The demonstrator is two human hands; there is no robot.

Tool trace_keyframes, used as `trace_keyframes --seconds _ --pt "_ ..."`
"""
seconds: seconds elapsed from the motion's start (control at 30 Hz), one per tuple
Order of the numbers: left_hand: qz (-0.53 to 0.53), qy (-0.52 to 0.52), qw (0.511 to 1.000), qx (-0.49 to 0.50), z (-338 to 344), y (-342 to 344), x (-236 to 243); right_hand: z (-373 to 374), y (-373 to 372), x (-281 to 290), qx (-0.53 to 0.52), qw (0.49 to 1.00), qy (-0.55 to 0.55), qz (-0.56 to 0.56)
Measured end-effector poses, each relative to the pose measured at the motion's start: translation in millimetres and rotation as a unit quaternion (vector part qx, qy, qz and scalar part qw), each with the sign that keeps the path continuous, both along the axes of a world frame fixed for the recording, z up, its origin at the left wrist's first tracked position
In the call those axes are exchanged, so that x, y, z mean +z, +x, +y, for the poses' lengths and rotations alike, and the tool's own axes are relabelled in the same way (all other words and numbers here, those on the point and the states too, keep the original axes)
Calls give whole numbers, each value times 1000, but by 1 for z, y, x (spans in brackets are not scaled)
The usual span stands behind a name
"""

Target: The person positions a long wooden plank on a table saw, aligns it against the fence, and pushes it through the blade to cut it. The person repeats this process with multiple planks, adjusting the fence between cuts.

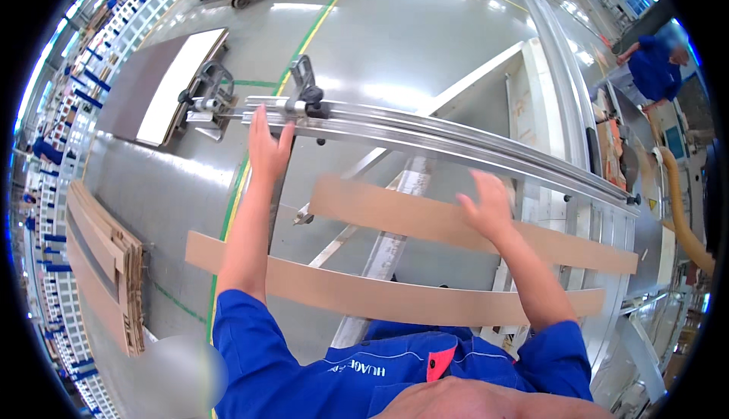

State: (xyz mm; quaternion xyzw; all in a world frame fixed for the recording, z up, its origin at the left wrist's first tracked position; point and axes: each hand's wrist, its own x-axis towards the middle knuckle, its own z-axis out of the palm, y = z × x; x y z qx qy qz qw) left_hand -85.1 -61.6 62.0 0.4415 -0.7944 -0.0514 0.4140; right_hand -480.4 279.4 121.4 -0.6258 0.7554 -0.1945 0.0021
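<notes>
My left hand (269, 149) reaches forward to the end of a long aluminium rail fence (425, 132). Its fingers are stretched out and lie at the rail beside a metal stop with a black knob (310, 92); I see nothing held in it. Over the far brown board strip (380, 208) is my right hand (490, 205), slightly blurred, thumb and fingers apart and nothing in it. Whether it touches the strip I cannot tell. Closer to my body a second brown board strip (395, 297) lies across the machine's frame, passing beneath both forearms.
A second metal stop (209, 100) sits at the rail's left end. On the floor to the left are a stack of brown boards (106, 267) and a dark panel pile (144, 77). Another person in blue (653, 66) stands at the right, near a yellow hose (680, 214).
</notes>
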Motion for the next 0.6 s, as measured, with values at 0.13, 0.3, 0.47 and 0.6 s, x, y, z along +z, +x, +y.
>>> trace_keyframes --seconds 0.13,0.3,0.47,0.6 --pt "288 369 877 -109 -73 -82 57 165 -97 -35 -222 971 55 72" --pt "418 311 851 -60 -45 -78 59 305 -141 -43 -339 922 185 34" --pt "135 288 940 123 57 -8 42 326 -165 -70 -348 924 150 52" --pt "35 135 986 91 173 -28 40 317 -189 -95 -249 968 22 -3"
